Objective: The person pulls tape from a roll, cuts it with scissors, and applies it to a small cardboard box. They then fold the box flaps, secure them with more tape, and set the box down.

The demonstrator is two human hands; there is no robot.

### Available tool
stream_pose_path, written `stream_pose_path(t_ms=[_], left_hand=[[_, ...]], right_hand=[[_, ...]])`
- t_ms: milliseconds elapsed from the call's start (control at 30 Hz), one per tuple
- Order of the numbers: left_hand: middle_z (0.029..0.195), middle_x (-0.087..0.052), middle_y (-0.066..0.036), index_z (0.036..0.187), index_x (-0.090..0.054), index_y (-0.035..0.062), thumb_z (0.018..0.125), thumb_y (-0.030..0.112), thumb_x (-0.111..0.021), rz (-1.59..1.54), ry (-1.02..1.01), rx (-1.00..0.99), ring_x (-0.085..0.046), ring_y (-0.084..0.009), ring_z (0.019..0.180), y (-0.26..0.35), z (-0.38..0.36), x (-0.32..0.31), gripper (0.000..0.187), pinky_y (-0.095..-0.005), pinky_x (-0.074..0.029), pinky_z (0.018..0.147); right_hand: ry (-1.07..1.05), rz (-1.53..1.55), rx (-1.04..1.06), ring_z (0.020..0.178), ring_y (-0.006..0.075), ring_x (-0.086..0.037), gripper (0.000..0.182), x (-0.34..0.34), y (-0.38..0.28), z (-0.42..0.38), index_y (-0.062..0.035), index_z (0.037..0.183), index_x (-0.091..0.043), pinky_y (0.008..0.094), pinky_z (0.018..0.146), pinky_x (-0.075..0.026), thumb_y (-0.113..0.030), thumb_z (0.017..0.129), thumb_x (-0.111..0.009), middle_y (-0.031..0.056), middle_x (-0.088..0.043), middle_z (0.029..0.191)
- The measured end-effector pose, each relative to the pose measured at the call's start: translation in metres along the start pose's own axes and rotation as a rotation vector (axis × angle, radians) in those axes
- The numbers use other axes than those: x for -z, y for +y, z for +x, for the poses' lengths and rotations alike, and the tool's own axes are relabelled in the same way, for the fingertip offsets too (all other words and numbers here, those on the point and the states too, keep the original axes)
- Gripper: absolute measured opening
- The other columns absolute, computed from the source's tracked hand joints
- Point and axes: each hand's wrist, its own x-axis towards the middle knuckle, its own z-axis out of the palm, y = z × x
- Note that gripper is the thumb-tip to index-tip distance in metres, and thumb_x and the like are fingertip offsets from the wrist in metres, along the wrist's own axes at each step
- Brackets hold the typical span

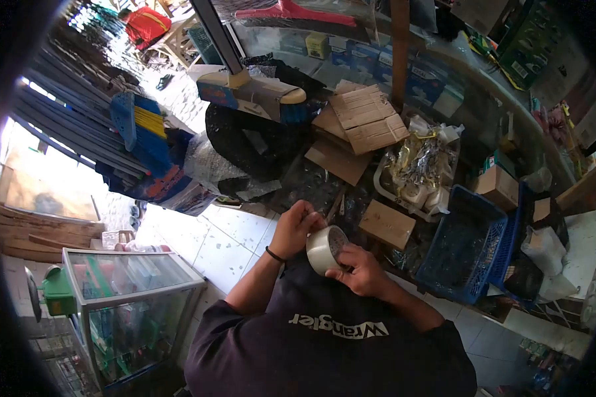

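A wide roll of clear packing tape (320, 252) is in front of my chest, tilted so its hollow core partly shows. My right hand (360, 269) grips the roll from the right, its thumb and fingers at the rim and core. At the roll's upper left edge, my left hand (294, 229) has its fingers curled together in a pinch; whatever lies between the fingertips is too small to make out. A dark band circles the left wrist. Just beyond the hands, a small brown cardboard box (387, 225) lies on the cluttered dark worktop.
Flattened cardboard pieces (369, 119) lie ahead, beside a white tray (381, 188) of small plastic-wrapped items. A blue basket (437, 283) stands on the right. A glass display case (136, 298) is at left, and bundled poles (79, 112) lean beyond it.
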Motion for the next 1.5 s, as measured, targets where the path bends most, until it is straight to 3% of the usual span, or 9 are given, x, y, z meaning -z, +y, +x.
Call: stream_pose_path(t_ms=[300, 500, 633, 700, 800, 900, 1200, 1400, 1500], left_hand=[[0.076, -0.060, -0.007, 0.088, -0.045, 0.0015, 0.091, 0.008, -0.047, -0.076, -0.081, 0.067, -0.060, -0.0118, 0.067, 0.005, 0.009, 0.047, 0.007, -0.0236, -0.050, 0.059], [0.077, -0.060, -0.008, 0.091, -0.041, 0.0016, 0.093, 0.007, -0.042, -0.180, -0.365, 0.065, -0.062, -0.0133, 0.073, 0.042, -0.004, 0.088, 0.006, -0.0239, -0.050, 0.065], [0.077, -0.060, -0.008, 0.089, -0.041, 0.0005, 0.091, 0.003, -0.045, -0.081, -0.416, -0.036, -0.062, -0.0143, 0.075, 0.061, -0.010, 0.102, 0.005, -0.0244, -0.049, 0.066], [0.076, -0.062, -0.009, 0.090, -0.048, -0.0016, 0.089, 0.003, -0.048, -0.043, -0.433, -0.056, -0.062, -0.0144, 0.075, 0.070, -0.012, 0.104, 0.004, -0.0251, -0.048, 0.066], [0.075, -0.063, -0.010, 0.089, -0.054, -0.0022, 0.087, 0.002, -0.050, 0.123, -0.468, -0.137, -0.063, -0.0156, 0.073, 0.083, -0.011, 0.103, 0.006, -0.0260, -0.048, 0.064], [0.073, -0.063, -0.011, 0.086, -0.057, -0.0023, 0.085, 0.002, -0.052, 0.222, -0.482, -0.211, -0.063, -0.0175, 0.072, 0.090, -0.012, 0.103, 0.007, -0.0268, -0.048, 0.064], [0.073, -0.063, -0.011, 0.086, -0.058, -0.0027, 0.086, 0.003, -0.052, 0.299, -0.516, -0.247, -0.063, -0.0179, 0.070, 0.109, -0.014, 0.088, 0.008, -0.0269, -0.048, 0.063], [0.072, -0.063, -0.010, 0.086, -0.058, -0.0024, 0.086, 0.003, -0.053, 0.333, -0.545, -0.234, -0.062, -0.0150, 0.069, 0.113, -0.011, 0.074, 0.008, -0.0263, -0.047, 0.061], [0.071, -0.062, -0.008, 0.086, -0.058, -0.0023, 0.086, 0.004, -0.052, 0.334, -0.553, -0.217, -0.059, -0.0126, 0.066, 0.109, -0.009, 0.069, 0.008, -0.0254, -0.046, 0.060]], right_hand=[[-0.184, -0.105, 0.139, 0.083, 0.0243, -0.055, 0.024, -0.022, 0.000, 0.026, -0.0062, 0.075, -0.059, 0.0344, 0.075, -0.038, -0.021, 0.067, -0.075, 0.0054, -0.056, 0.084], [-0.321, 0.068, 0.020, 0.088, 0.0244, -0.057, 0.026, -0.026, -0.037, 0.040, -0.0054, 0.083, -0.060, 0.0359, 0.078, -0.043, -0.028, 0.075, -0.069, 0.0073, -0.058, 0.092], [-0.005, 0.419, -0.159, 0.085, 0.0239, -0.059, 0.031, -0.027, 0.000, 0.037, -0.0044, 0.092, -0.061, 0.0341, 0.075, -0.046, -0.034, 0.081, -0.063, 0.0113, -0.060, 0.093], [0.302, 0.174, -0.504, 0.083, 0.0264, -0.061, 0.026, -0.047, 0.045, 0.049, -0.0033, 0.091, -0.060, 0.0366, 0.071, -0.048, -0.028, 0.082, -0.061, 0.0128, -0.062, 0.092], [0.323, -0.725, -0.454, 0.079, 0.0298, -0.062, 0.018, -0.066, 0.104, 0.044, -0.0021, 0.092, -0.059, 0.0398, 0.067, -0.049, -0.017, 0.083, -0.055, 0.0147, -0.063, 0.088], [0.156, -1.022, -0.610, 0.072, 0.0337, -0.060, 0.023, -0.078, 0.145, 0.034, -0.0031, 0.092, -0.055, 0.0431, 0.061, -0.048, -0.020, 0.076, -0.059, 0.0166, -0.060, 0.077], [0.193, -0.851, -0.814, 0.071, 0.0360, -0.062, 0.033, -0.076, 0.150, 0.044, -0.0001, 0.099, -0.049, 0.0470, 0.059, -0.049, -0.016, 0.072, -0.060, 0.0183, -0.062, 0.073], [0.341, -0.712, -0.729, 0.071, 0.0359, -0.063, 0.044, -0.071, 0.155, 0.040, 0.0036, 0.103, -0.052, 0.0441, 0.059, -0.050, -0.021, 0.070, -0.066, 0.0220, -0.062, 0.078], [0.328, -0.567, -0.713, 0.068, 0.0301, -0.063, 0.053, -0.075, 0.169, 0.038, 0.0034, 0.114, -0.049, 0.0405, 0.059, -0.050, -0.017, 0.069, -0.068, 0.0230, -0.062, 0.080]])
